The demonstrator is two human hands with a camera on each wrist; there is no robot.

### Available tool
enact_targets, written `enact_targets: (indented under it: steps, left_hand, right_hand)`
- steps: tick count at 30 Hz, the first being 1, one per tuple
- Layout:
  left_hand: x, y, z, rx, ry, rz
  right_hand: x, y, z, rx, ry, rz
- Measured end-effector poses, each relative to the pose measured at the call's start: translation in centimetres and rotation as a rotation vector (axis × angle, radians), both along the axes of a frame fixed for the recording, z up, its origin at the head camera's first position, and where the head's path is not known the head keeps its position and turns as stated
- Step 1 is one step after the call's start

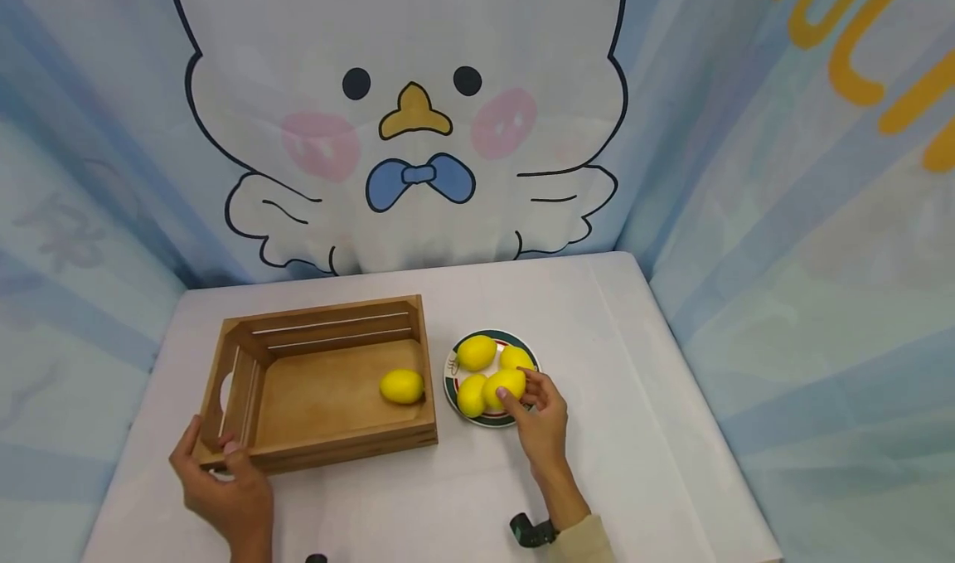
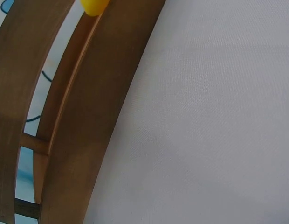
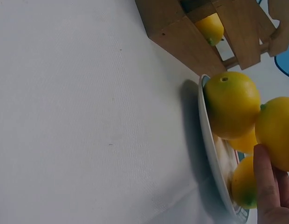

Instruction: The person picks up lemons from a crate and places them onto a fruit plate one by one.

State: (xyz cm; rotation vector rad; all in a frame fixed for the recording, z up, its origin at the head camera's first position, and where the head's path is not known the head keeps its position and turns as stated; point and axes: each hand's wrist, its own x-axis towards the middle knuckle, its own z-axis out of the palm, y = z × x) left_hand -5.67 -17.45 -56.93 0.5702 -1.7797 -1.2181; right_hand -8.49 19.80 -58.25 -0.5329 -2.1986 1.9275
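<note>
Over the plate, my right hand [image 1: 543,420] pinches a yellow lemon [image 1: 505,389] between thumb and fingers. The right wrist view shows this lemon [image 3: 279,133] raised beside the others. Three more lemons, one at the back [image 1: 476,352], lie on the round plate [image 1: 492,421] with a dark green rim band. To the left stands a slatted wooden crate [image 1: 321,455] with one lemon [image 1: 402,387] inside, near its right wall. My left hand [image 1: 227,492] grips the crate's front left corner, thumb over the rim. That hand is outside the left wrist view, where the crate's wall [image 2: 88,107] shows.
A white cloth covers the table [image 1: 642,463]. Behind it hangs a curtain [image 1: 418,231] printed with a cartoon bird, and more curtains close off both sides. A small black device [image 1: 531,531] sits at my right wrist.
</note>
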Motion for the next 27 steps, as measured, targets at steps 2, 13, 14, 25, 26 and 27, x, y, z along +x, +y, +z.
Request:
enact_targets:
  steps: [2, 13, 14, 25, 26, 27]
  left_hand:
    - [-0.1, -0.1, 0.0, 0.003, -0.001, 0.008]
    - [0.2, 1.7, 3.0, 0.017, 0.001, 0.013]
    - [0.3, 1.8, 3.2, 0.016, 0.003, 0.011]
    - [0.4, 1.8, 3.3, 0.01, -0.003, 0.01]
    - [0.4, 1.8, 3.3, 0.009, -0.006, 0.011]
    - [0.4, 1.8, 3.3, 0.007, -0.008, 0.012]
  right_hand:
    - [0.0, 0.1, 0.0, 0.013, -0.001, -0.009]
    - [0.2, 0.1, -0.4, 0.08, -0.028, -0.055]
    - [0.2, 0.0, -0.4, 0.088, -0.036, -0.063]
    - [0.8, -0.1, -1.0, 0.147, -0.101, -0.124]
    - [0.8, -0.1, -1.1, 0.148, -0.099, -0.124]
    - [0.9, -0.2, -1.1, 0.152, -0.098, -0.124]
